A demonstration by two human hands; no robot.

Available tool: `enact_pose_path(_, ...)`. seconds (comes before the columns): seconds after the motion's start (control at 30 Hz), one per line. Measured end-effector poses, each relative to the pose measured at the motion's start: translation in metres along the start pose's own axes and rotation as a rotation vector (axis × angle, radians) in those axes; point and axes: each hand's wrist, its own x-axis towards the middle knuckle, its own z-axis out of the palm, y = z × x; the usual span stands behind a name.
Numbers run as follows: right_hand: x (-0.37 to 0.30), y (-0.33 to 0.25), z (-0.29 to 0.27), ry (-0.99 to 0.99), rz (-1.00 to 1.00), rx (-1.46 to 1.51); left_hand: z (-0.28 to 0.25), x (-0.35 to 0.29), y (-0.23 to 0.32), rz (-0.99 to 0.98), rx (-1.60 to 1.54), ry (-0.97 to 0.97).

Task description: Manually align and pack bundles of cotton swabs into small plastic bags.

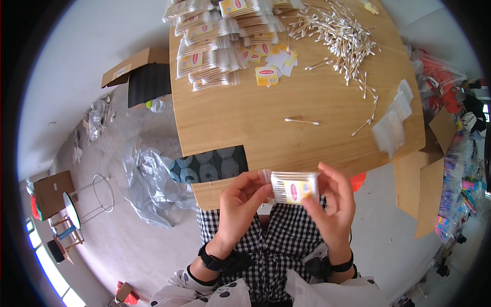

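A small clear bag of cotton swabs with a yellow, white and red card inside is held above my lap, just off the table's front edge. My left hand pinches its left end between thumb and fingers. At the right end, my right hand grips the bag with its thumb on the front near the card, one finger raised along the edge. Ahead on the table lie a single cotton swab and a heap of loose cotton swabs.
Stacked filled bags cover the table's far left, beside loose cards. Clear empty bags lie near its right edge. A dark patterned sheet is at the front left. Cardboard boxes and plastic sheeting are around the table.
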Motion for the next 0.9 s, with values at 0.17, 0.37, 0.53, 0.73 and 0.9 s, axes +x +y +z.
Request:
enact_pose_path(0.17, -0.009, -0.008, 0.018, -0.105, -0.344, -0.304, -0.001, 0.002, -0.010, -0.014, -0.030, -0.058)
enact_pose_path(0.37, -0.011, -0.009, 0.026, -0.109, -0.501, -0.346, 0.007, -0.003, -0.007, -0.064, -0.105, -0.068)
enact_pose_path(0.53, -0.016, -0.004, 0.024, -0.102, -0.499, -0.362, 0.006, -0.005, -0.011, -0.101, -0.092, -0.090)
enact_pose_path(0.73, -0.012, -0.004, 0.021, -0.070, -0.459, -0.352, 0.005, -0.005, -0.006, -0.065, -0.066, -0.103)
enact_pose_path(0.9, 0.008, -0.002, 0.015, 0.021, -0.185, -0.256, 0.000, -0.001, 0.006, 0.062, -0.111, -0.064)
